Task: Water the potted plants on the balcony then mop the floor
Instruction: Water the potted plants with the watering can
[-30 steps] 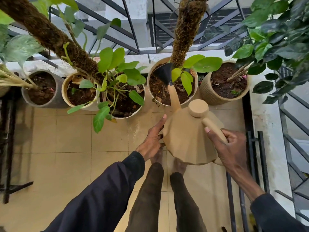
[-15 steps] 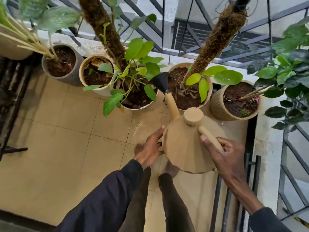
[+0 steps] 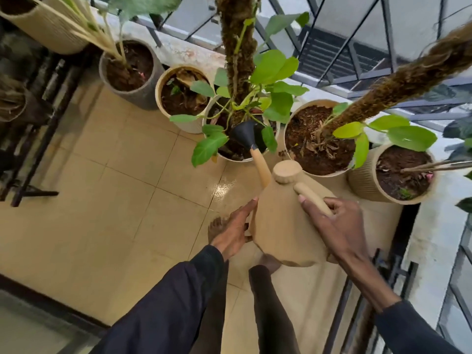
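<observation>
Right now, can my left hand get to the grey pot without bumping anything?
Probably yes, with a lean. Your left hand rests flat against the watering can, and only floor tiles lie between it and the grey pot. The right hand would then carry the can alone.

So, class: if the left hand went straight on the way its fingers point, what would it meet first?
Probably the spout of the watering can: the left hand lies flat against the can's side, fingers aimed up along it toward the spout's base. Depth is unclear.
</observation>
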Action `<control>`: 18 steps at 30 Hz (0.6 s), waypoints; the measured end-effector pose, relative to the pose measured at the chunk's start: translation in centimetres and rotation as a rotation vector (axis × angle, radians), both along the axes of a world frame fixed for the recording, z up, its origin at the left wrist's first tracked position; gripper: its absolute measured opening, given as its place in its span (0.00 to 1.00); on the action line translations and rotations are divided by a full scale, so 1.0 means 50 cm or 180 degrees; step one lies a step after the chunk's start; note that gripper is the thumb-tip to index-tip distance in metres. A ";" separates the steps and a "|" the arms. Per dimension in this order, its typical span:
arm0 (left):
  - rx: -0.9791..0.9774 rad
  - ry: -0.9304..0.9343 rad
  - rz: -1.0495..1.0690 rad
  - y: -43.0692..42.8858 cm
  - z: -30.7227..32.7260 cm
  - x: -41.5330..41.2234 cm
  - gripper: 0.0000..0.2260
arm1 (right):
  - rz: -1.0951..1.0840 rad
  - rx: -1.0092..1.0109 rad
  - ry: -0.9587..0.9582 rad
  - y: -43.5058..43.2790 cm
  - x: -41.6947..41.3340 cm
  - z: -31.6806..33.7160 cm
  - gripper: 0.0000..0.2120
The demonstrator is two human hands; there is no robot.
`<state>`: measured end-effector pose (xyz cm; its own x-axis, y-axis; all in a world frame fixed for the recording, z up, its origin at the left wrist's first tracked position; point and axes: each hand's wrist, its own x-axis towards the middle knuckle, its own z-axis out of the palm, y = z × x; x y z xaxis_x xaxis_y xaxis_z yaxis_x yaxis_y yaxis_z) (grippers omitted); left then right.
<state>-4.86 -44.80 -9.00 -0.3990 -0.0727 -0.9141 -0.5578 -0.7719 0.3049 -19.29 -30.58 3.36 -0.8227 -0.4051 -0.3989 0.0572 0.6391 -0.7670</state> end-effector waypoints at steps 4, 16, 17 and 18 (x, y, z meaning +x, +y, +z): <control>-0.0053 -0.0100 -0.0107 -0.019 -0.005 0.007 0.28 | 0.0035 0.0166 -0.0041 -0.037 0.004 -0.007 0.20; 0.0174 -0.0256 -0.0119 -0.051 -0.037 0.021 0.41 | -0.0101 0.0567 -0.0129 -0.096 0.001 -0.011 0.25; 0.0205 -0.0236 -0.0060 -0.053 -0.036 0.023 0.42 | -0.0100 0.0581 -0.0131 -0.097 0.002 -0.013 0.26; 0.0220 -0.0229 -0.0033 -0.056 -0.034 0.024 0.42 | -0.0089 0.0605 -0.0130 -0.098 0.002 -0.014 0.26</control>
